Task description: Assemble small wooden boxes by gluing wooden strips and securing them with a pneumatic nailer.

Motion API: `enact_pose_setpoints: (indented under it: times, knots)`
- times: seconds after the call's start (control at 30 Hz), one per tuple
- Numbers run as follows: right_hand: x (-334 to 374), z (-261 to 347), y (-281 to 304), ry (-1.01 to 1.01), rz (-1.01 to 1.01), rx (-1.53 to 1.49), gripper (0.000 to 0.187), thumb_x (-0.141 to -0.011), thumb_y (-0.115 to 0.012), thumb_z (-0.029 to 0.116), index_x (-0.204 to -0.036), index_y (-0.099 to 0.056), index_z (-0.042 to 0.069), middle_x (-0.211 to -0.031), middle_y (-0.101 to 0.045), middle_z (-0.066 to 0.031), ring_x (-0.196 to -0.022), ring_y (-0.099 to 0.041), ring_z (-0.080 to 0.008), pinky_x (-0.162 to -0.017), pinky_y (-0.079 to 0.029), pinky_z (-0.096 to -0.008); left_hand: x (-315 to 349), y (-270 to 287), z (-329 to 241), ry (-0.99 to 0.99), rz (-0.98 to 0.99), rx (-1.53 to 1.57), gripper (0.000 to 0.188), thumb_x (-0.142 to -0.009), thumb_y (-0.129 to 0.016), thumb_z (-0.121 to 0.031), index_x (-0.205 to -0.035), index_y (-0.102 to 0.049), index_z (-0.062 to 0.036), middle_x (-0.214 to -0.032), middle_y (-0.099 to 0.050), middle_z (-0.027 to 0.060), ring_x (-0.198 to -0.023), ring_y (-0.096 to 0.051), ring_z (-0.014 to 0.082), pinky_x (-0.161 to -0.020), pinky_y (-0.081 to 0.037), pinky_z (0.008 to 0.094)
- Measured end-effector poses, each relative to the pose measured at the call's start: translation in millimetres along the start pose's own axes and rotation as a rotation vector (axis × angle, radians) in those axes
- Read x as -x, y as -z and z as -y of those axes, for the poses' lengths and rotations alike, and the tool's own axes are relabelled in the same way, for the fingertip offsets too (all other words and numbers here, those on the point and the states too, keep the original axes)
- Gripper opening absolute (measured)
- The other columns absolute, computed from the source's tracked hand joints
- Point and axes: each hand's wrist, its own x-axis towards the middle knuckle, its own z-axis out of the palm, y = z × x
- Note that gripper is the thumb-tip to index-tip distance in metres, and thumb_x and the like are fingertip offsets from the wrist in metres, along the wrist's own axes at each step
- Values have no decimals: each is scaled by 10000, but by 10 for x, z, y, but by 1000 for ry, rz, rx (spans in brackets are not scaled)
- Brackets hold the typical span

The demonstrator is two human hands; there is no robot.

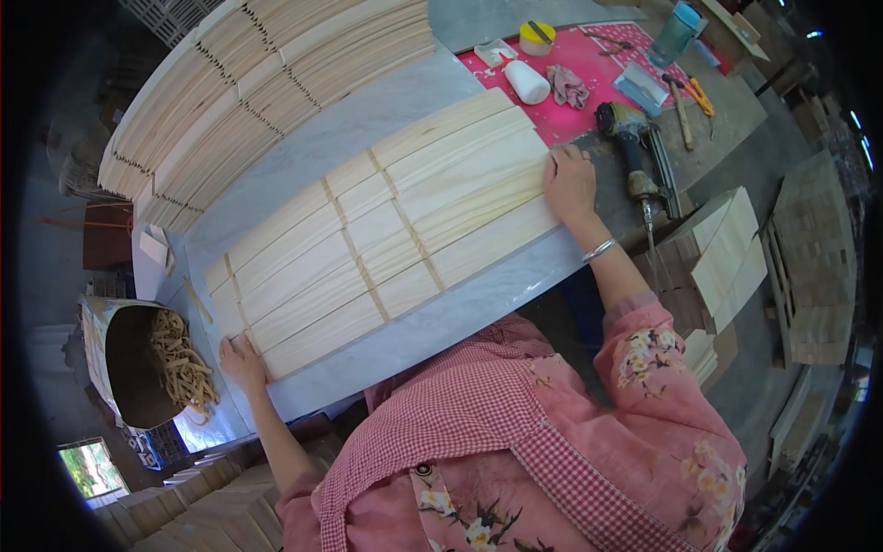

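A wide pale wooden panel [303,267], made of several boards side by side with narrow brown bands across them, lies on the table in front of me. My left hand [242,365] grips its near left corner, the fingers bent over the end. At the opposite end, my right hand [570,187] holds the short edge, thumb and fingertips against the wood; part of its grip is hidden. A nail gun [635,152] with a hose lies just beyond my right hand.
Stacked wooden panels [267,83] stand at the far left. A bin of curled strips [182,363] is beside the table's left end. On a pink sheet [589,69] are a white bottle [526,82], a yellow tub [537,39] and a cloth [567,86]; a hammer [679,112] lies nearby.
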Motion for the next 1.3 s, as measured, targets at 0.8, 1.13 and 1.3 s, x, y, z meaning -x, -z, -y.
enact_pose_setpoints:
  times: [0.8, 1.13, 1.3]
  knots:
    - [-506, 137, -442, -41, 13, -20, 172, -911, -612, 170, -940, -710, 31, -976, -676, -146, -876, -644, -365, -782, -523, -455, -599, -333, -114, 45, -54, 2, 480, -1000, -567, -281, -1315, -572, 82, -1328, -610, 281, -1215, -577, 443, -1029, -461, 471]
    - [-951, 305, -665, -3, 58, 22, 199, -918, -604, 198, -985, -700, 37, -1027, -663, -162, -894, -633, -386, -803, -524, -459, -1126, -462, -24, -160, -190, -217, 481, -1015, -516, -314, -1340, -569, 36, -1296, -618, 281, -1189, -581, 453, -1024, -458, 471]
    - [-1003, 273, -858, -37, 73, -90, 214, -923, -603, 207, -999, -684, 24, -1034, -647, -176, -901, -626, -390, -820, -523, -463, -1093, -549, -283, -70, -98, 11, 489, -1009, -529, -344, -1344, -586, 7, -1330, -596, 273, -1189, -557, 453, -1041, -428, 483]
